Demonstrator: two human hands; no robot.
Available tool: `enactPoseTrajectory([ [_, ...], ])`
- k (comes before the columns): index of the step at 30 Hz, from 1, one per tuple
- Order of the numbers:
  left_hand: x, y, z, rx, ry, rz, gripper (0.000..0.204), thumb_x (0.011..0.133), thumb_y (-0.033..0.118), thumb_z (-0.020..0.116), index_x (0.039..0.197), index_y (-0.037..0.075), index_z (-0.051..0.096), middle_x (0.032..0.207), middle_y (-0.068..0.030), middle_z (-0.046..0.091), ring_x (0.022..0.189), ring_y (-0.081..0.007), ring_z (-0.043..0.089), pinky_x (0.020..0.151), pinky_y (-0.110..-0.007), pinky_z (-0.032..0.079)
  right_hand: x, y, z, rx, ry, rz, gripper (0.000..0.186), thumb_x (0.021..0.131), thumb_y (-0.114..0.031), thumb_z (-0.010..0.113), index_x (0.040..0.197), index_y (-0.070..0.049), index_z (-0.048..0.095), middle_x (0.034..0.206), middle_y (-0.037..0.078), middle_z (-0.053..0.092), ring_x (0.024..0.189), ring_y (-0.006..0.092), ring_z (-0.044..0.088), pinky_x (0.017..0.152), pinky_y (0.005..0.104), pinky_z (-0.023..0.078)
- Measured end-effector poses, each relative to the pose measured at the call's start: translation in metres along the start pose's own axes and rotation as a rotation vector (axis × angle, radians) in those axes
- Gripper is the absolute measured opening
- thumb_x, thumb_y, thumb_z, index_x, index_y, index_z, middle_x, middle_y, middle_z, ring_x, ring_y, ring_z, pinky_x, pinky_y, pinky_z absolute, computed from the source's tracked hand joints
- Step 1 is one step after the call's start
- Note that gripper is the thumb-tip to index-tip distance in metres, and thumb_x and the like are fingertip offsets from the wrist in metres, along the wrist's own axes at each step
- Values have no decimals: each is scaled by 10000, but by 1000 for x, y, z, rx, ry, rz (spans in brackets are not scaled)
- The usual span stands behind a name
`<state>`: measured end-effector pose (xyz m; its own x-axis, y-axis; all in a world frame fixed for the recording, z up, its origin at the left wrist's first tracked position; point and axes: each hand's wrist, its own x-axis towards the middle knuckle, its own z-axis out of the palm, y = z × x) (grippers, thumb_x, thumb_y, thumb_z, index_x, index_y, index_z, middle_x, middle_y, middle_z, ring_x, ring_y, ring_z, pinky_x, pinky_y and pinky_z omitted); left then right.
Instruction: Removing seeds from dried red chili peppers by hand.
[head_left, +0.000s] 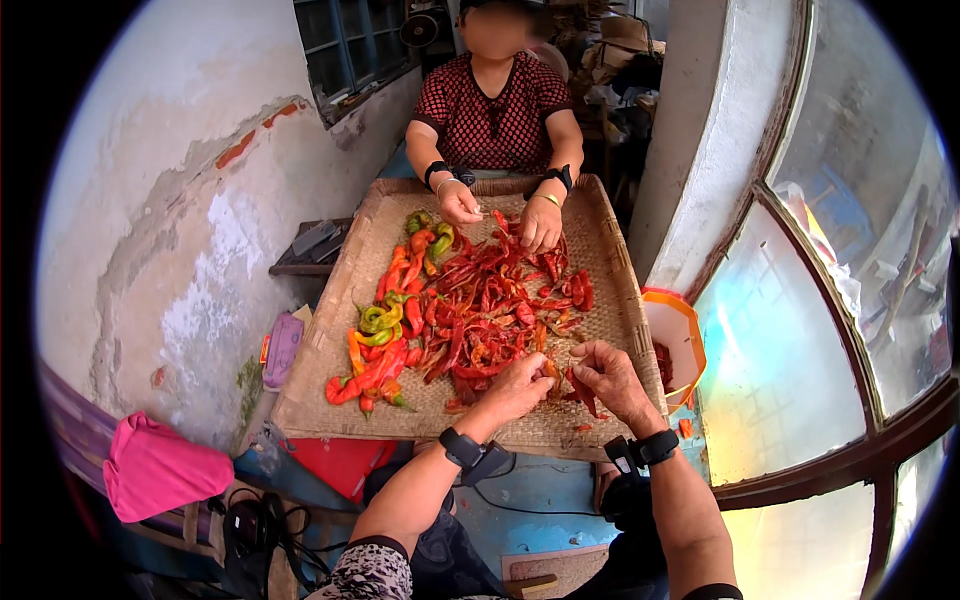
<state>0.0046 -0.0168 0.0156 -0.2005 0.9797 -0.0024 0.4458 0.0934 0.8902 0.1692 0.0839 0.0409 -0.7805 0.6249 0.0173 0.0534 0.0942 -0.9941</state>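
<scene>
Over the near edge of a woven tray point(290, 395), both my hands are closed in pinches. My right hand point(615, 380) grips a dark red dried chili pepper point(583, 393) that hangs below its fingertips. Just to the left, my left hand point(515, 388) has thumb and fingers pressed together; an orange bit shows by the fingertips, but I cannot tell what they hold. Beyond my hands lies a heap of dried red chilies point(490, 290). Fresher red chilies point(375, 378) and curled green chilies point(380, 322) line the tray's left side.
Across the tray a person point(495, 110) handles chilies with both hands. An orange-rimmed white bucket point(680, 335) with red pieces inside stands at the right, beside a glass-paned frame point(780, 370). A pink cloth point(165, 468) hangs at the left, near a peeling wall point(200, 200).
</scene>
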Motion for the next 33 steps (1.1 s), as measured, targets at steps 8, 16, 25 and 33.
enactPoseTrajectory([
  [8, -10, 15, -1, -397, 87, -21, 146, 882, 144, 544, 906, 3, 515, 736, -40, 561, 618, -99, 543, 548, -258, 447, 0, 15, 12, 165, 174, -34, 203, 854, 13, 580, 1051, 45, 542, 694, 9, 571, 612, 60, 518, 544, 221, 450],
  [16, -6, 14, 4, -312, 86, -28, 109, 916, 160, 531, 948, 56, 523, 733, 24, 550, 634, -41, 505, 541, -195, 428, 7, 20, 17, -143, 70, -65, 187, 793, -107, 691, 922, 11, 623, 673, 48, 612, 617, 106, 561, 542, 271, 453],
  [25, -4, 14, 8, -236, 132, 30, 183, 919, 273, 557, 906, 91, 534, 754, 52, 532, 657, -23, 467, 573, -185, 389, 7, 17, 15, 244, -4, 41, 116, 840, -97, 614, 803, -40, 520, 665, 15, 546, 530, 70, 534, 417, 213, 431],
  [33, -5, 9, 24, -287, -52, 71, 395, 888, 289, 604, 1144, 13, 485, 905, -23, 566, 756, -79, 534, 662, -223, 443, 5, 23, 10, -134, 263, -97, 150, 709, -109, 638, 707, -2, 534, 672, 85, 566, 619, 168, 538, 575, 344, 461],
])
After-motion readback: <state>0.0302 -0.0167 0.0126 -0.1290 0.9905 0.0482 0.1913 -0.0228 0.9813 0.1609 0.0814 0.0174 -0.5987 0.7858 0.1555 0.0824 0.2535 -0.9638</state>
